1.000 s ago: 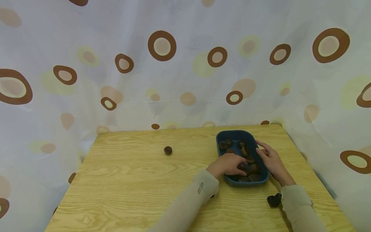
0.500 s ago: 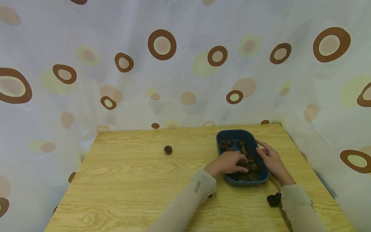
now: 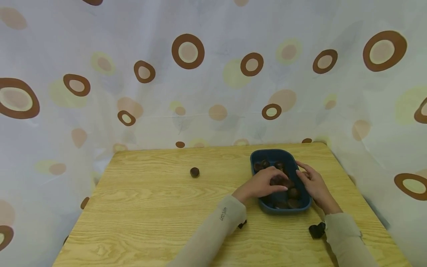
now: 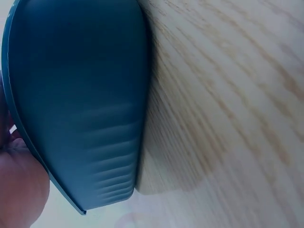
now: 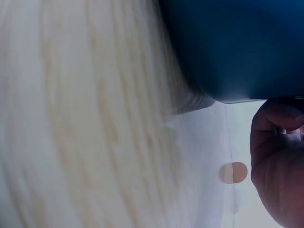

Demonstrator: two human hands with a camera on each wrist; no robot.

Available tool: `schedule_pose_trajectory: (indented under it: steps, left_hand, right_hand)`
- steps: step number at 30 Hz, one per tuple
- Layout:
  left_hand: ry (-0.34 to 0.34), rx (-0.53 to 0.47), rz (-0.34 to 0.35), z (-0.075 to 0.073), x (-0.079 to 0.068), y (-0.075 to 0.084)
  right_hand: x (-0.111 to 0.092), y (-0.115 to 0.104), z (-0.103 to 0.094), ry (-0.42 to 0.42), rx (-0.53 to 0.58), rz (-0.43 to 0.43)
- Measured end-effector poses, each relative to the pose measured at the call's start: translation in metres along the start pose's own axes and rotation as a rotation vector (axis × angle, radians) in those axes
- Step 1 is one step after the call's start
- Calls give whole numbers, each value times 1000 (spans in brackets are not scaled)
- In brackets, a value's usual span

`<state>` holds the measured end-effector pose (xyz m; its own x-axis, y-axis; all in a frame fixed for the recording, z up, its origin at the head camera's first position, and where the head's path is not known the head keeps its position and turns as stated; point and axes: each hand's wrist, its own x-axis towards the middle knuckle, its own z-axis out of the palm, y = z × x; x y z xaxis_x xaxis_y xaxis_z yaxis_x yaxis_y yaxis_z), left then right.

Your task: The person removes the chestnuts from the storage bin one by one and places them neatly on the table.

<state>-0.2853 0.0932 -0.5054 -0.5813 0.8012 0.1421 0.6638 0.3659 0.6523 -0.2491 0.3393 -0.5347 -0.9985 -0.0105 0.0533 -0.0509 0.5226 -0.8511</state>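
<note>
A deep blue bin (image 3: 271,154) with rounded corners stands on the right half of the table, holding several brown chestnuts (image 3: 294,193). My left hand (image 3: 261,182) reaches over the near left rim, its thumb and fingers around a dark brown chestnut (image 3: 278,180) inside the bin. On the right side, my right hand (image 3: 314,185) grips the rim. In the left wrist view the bin's outer wall (image 4: 80,95) fills much of the picture, with part of the left hand (image 4: 21,183) at the rim. The right wrist view shows the right hand (image 5: 280,161) against the bin's edge (image 5: 237,52).
One single chestnut (image 3: 195,172) lies on the wooden table (image 3: 150,207), left of the bin. Black wrist-worn pieces (image 3: 317,230) show under the sleeves (image 3: 343,233). Behind the table hangs a pale curtain (image 3: 207,89) with brown rings.
My left hand has shifted toward the back of the bin, its thumb and fingers now around a chestnut. The right hand stays at the rim, and the loose chestnut has not moved.
</note>
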Motion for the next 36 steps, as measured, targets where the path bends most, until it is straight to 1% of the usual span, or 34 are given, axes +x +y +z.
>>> schedule_pose_trajectory:
  steps: [6,13,19,22,29,32,36]
  left_hand:
    - [90,-102,2,0,-3,-4]
    - [135,-159,7,-1,-6,-6]
    - [237,-246,-1,-4,-8,-5]
    - [272,-270,6,-6,-9,-6]
    - [291,-312,10,-11,-15,-9]
    - [295,-317,9,-14,-20,-9]
    - [298,-335,-9,-20,-28,-10]
  right_hand:
    - [-1,1,1,-9,7,5]
    - [1,4,1,-5,22,0]
    - [0,2,1,10,9,-8]
    - [-1,0,1,11,14,-12]
    - [-2,-2,2,20,17,-16]
    - [-2,-1,3,25,12,-19]
    - [-1,0,3,28,7,-24]
